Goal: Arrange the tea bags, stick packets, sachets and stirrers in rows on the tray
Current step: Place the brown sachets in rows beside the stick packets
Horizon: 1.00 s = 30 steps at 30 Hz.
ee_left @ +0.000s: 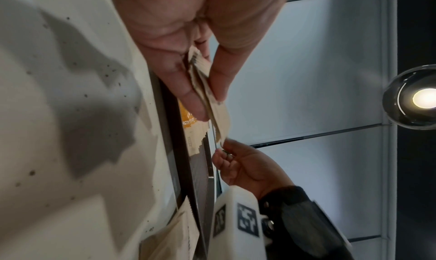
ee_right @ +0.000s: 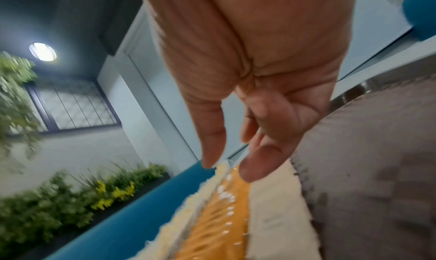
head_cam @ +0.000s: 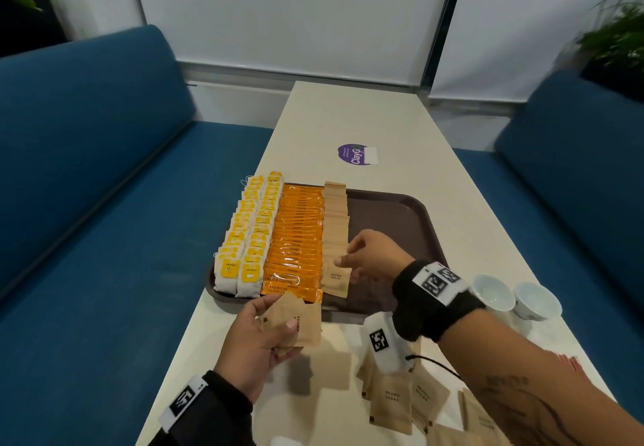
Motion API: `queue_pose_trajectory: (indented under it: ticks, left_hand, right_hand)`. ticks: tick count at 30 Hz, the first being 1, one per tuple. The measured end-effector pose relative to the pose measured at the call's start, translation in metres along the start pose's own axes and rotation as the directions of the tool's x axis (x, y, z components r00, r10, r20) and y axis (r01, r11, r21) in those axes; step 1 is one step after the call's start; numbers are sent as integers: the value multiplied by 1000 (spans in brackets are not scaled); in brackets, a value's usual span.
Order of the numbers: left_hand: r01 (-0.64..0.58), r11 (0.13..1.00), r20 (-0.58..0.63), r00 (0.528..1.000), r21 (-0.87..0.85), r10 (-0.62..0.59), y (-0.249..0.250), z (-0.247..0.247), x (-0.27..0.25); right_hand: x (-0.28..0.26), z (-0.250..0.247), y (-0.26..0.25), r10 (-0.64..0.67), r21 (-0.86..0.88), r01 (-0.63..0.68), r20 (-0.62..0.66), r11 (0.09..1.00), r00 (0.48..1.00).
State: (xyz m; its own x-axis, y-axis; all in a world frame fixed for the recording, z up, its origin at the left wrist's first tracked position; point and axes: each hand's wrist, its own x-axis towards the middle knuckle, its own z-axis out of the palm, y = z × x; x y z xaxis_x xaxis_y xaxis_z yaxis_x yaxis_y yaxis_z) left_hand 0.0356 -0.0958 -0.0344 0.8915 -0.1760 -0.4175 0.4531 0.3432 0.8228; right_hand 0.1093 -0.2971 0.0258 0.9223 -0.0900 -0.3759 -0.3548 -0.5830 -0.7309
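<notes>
Pinching "BROWN SUGAR" sachets [head_cam: 296,327] — left hand [head_cam: 249,351]; right hand [head_cam: 371,255] fingers loose | sticks [head_cam: 296,236] read "AMERICANO BLACK COFFEE"

Both wrists: black fabric bands [head_cam: 432,301] carrying white camera housings [head_cam: 383,342] printed with black square fiducial markers. Thin black cable at right unit. Left forearm in black sleeve [head_cam: 216,421]; right forearm bare, tattooed.

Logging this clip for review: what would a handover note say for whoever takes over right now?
Left hand grips a stack of sachets near the tray.
Right hand, empty, fingers on the sachet row.
Done: tea bags in two rows, stick packets in one row.
Left: finish the sachet row; loose sachets lie on the table. Stirrers not clearly seen.
</notes>
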Motion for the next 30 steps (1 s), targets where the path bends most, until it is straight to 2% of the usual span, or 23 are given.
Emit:
queue_pose_trajectory:
  ticks: [2, 5, 7, 11, 15, 17, 21, 25, 28, 30]
  left_hand:
    - [-21, 1000, -2, 1000, 4, 21, -1, 2, 0]
    - [-49, 998, -20, 999, 35, 50, -4, 7, -2]
    - [-63, 997, -13, 998, 37, 64, -6, 9, -3]
    - [-39, 999, 27, 999, 8, 39, -11, 10, -6]
    - [18, 1000, 40, 999, -6, -17, -14, 8, -12]
    - [37, 999, 51, 998, 4, -37, -15, 6, -13]
    - [44, 999, 76, 996, 15, -45, -15, 1, -14]
    - [37, 999, 72, 997, -15, -36, -11, -2, -13]
    - [42, 999, 45, 998, -18, -41, -8, -8, -11]
    - [48, 999, 34, 998, -17, -47, -7, -11, -10]
  right_hand:
    - [-29, 4, 0, -20, 30, 17, 101, 999, 995]
    - [-65, 22, 10, -20, 115, -13, 282, 993, 959]
    - [-80, 39, 17, -31, 196, -33, 315, 980, 949]
    - [-91, 61, 33, -17, 385, -71, 220, 920, 975]
    - [-90, 61, 46, 79, 498, -132, 126, 857, 989]
    - [-89, 58, 49, 107, 560, -152, 113, 815, 988]
    - [-84, 48, 43, 64, 635, -123, 115, 762, 991]
    - [-69, 30, 29, 83, 596, -83, 28, 799, 996]
    - [-50, 11, 21, 101, 436, -47, -102, 899, 990]
    - [-33, 4, 15, 109, 348, -53, -142, 936, 984]
